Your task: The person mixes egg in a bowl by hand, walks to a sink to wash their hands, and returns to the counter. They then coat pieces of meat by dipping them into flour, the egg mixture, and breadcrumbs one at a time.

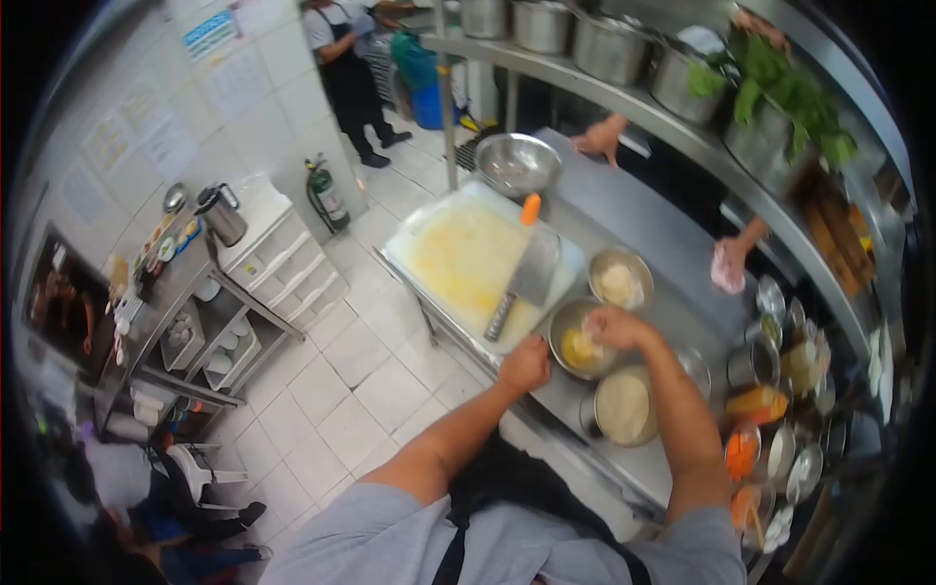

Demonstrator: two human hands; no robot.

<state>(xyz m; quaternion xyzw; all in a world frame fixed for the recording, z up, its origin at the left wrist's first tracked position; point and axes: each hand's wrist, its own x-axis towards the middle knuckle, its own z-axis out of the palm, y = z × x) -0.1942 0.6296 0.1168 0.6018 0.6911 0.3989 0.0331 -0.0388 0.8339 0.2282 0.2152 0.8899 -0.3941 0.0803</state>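
My left hand (526,366) is closed at the near-left rim of a metal bowl (565,321), seemingly gripping it. Inside lies a yellow liquid like beaten egg (577,357). Over this bowl my right hand (618,329) is closed on a pale piece of food (585,344), partly hidden by the fingers. Just behind is another metal bowl with pale powder (616,285). Nearer me, a container of beige crumbs (623,407) sits below my right forearm. To the left, a wide-bladed cleaver (535,270) and an orange-handled tool (530,210) rest on a yellow-stained cutting board (458,249).
A large metal bowl (519,164) stands behind the board. Across the counter are another person's hand (602,138) and a hand with a pink cloth (729,265). Pots line the overhead shelf (634,76); ingredient containers (743,453) crowd the right. Other people stand farther off.
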